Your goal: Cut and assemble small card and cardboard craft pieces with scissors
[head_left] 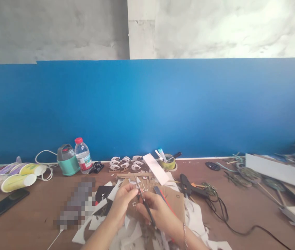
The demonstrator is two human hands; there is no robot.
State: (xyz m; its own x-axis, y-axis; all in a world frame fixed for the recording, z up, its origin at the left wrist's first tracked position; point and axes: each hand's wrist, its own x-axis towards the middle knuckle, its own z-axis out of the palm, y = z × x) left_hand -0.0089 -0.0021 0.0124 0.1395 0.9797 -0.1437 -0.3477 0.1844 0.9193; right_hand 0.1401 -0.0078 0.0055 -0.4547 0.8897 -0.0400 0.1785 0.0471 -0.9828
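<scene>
Curved, flat white paper scraps (pixel 132 238) lie nearest, overlapping loosely. Slim black-handled metal scissors (pixel 149 212) sit gripped in the right hand (pixel 159 207), angled forward, just beside the left hand (pixel 123 199), pinched closed; what it holds is indistinct.

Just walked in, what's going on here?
A person's right hand holds scissors, blades pointing away from the body. The left hand is close beside the blades; whether it grips anything is unclear. Paper scraps lie beneath and around the hands, with a black glue gun to the right.
</scene>
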